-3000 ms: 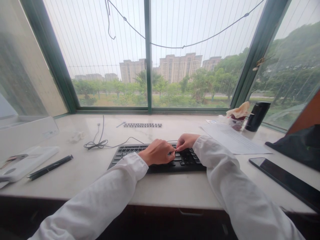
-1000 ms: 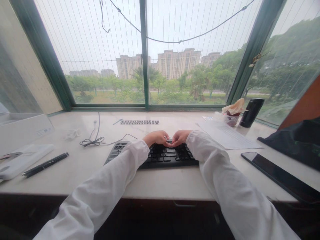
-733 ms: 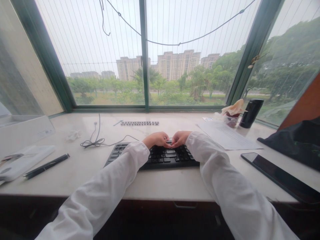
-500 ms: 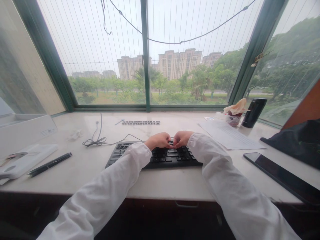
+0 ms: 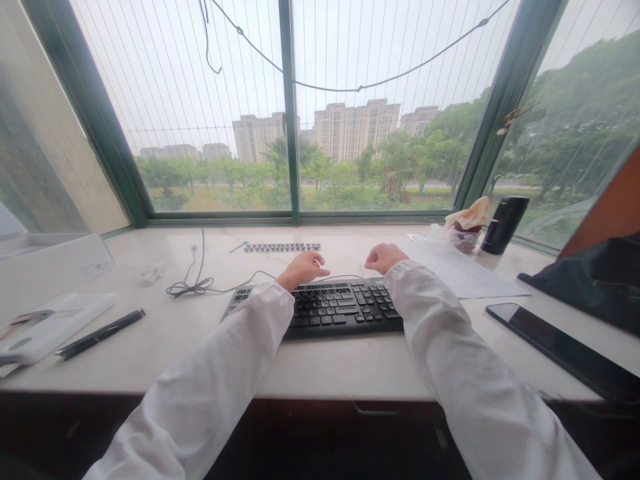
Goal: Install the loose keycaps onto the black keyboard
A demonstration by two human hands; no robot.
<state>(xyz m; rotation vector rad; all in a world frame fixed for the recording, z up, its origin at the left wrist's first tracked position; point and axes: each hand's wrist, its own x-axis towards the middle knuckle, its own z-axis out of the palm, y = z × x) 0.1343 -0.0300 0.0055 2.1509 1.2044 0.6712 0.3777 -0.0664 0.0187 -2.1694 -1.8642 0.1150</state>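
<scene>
A black keyboard (image 5: pixel 340 310) lies on the white counter in front of me. My left hand (image 5: pixel 303 268) is over its back edge, thumb and forefinger apart, with a small pale spot between them that I cannot make out. To the right, my right hand (image 5: pixel 386 257) is above the counter just behind the keyboard, its fingers curled closed; whatever they may hold is hidden. Behind my left hand lies a strip of small dark pieces in rows (image 5: pixel 283 247), with a thin bluish stick (image 5: pixel 239 246) at its left end.
A coiled cable (image 5: pixel 193 287) runs left of the keyboard. Further left are a black pen (image 5: pixel 103 333) and a white box (image 5: pixel 55 260). On the right lie paper sheets (image 5: pixel 470 277), a phone (image 5: pixel 560 347), a dark cylinder (image 5: pixel 505 225) and dark fabric (image 5: pixel 590 280).
My hands, which were together over the keyboard, have moved apart and away from me. The left went left, the right went right, and more of the keys show.
</scene>
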